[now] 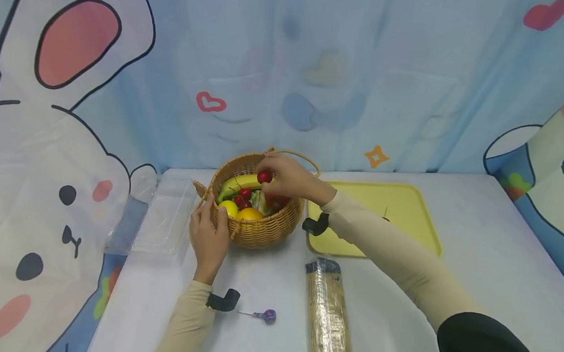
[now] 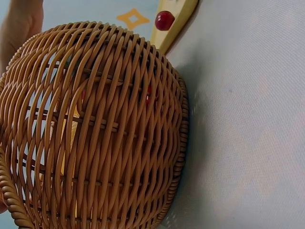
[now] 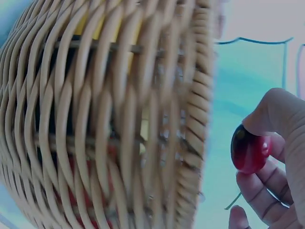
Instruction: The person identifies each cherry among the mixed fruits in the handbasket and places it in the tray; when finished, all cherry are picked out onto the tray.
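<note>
A brown wicker basket [image 1: 264, 235] stands on the table with fruit in it: a banana [image 1: 236, 186], a yellow lemon [image 1: 228, 207], an orange [image 1: 250, 214] and several red cherries [image 1: 245, 193]. At its left side, my left hand [image 1: 207, 235] holds the rim near the handle's base; the left wrist view mostly shows the basket wall [image 2: 105, 129], so the finger contact is largely hidden. Above the right part of the basket, my right hand [image 1: 292, 178] pinches a dark red cherry [image 3: 250, 149] between thumb and fingers. A thin stem [image 3: 233, 201] hangs below it.
Right of the basket lies a yellow tray [image 1: 407, 205] with a cherry [image 2: 164, 20] on it. Clear plastic containers [image 1: 162, 222] are at the left. In front are a purple lollipop [image 1: 269, 316] and a long wrapped bundle [image 1: 327, 314]. A printed curtain [image 1: 254, 52] hangs behind.
</note>
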`<state>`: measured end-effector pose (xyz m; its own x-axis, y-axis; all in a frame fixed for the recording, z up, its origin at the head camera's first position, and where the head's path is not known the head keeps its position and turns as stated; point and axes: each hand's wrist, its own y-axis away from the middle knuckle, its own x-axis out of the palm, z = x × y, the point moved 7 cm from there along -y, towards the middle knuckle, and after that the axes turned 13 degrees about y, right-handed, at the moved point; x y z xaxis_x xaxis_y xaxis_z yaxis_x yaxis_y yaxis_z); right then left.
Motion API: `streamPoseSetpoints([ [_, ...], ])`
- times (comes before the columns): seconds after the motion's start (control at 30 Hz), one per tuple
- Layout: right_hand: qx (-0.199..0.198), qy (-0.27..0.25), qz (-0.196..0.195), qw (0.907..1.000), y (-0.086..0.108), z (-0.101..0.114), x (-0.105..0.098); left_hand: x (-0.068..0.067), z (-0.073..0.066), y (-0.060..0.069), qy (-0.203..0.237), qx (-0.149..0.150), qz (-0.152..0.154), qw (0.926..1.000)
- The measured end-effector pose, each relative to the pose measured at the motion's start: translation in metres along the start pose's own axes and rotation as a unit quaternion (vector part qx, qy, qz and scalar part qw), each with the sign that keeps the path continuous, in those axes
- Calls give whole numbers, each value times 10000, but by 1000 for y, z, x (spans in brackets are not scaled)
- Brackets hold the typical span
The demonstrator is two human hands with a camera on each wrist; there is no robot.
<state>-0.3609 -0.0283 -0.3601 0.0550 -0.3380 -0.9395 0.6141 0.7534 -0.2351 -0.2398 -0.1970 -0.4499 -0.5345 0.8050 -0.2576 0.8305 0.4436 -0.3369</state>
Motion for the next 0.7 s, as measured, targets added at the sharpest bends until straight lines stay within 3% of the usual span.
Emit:
streamPoseSetpoints([
  [0.27,360,-571,-935,9933,36,-19,-34,-1,4,2,54,-149,26,9999],
  [0.47,746,-420,-1654,9825,76,-49,-52,-1,3,0,100,-104,47,9999],
  [0.7,1712,-336,-1458,9738,134,-92,-37,0,2,-1,86,-121,53,9999],
])
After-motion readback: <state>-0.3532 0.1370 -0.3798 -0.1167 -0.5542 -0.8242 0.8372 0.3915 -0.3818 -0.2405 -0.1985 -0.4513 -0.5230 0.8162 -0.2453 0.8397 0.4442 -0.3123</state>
